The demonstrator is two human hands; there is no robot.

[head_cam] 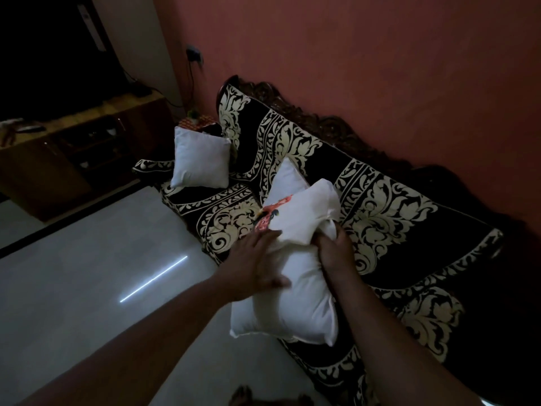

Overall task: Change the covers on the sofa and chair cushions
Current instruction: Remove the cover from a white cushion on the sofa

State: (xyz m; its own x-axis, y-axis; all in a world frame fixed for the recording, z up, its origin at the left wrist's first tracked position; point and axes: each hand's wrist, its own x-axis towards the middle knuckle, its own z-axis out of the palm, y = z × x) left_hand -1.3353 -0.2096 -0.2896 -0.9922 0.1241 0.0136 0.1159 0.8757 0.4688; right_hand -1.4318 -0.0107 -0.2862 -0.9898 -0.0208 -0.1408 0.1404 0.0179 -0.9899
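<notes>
A bare white cushion [295, 303] lies at the sofa's front edge, its far end inside a cream cover [307, 212] with a red print. My left hand [257, 262] lies flat with straight fingers on the cushion's left side. My right hand [335, 250] grips the cover's bunched edge at the cushion's right side. A second bare white cushion [200, 158] leans at the sofa's far end, and a third [288, 180] shows behind the cover.
The sofa [389, 218] wears a black throw with cream floral pattern and stands against a red wall. A pale tiled floor [87, 273] lies to the left. A wooden TV cabinet [73, 142] stands at the far left. My feet show at the bottom edge.
</notes>
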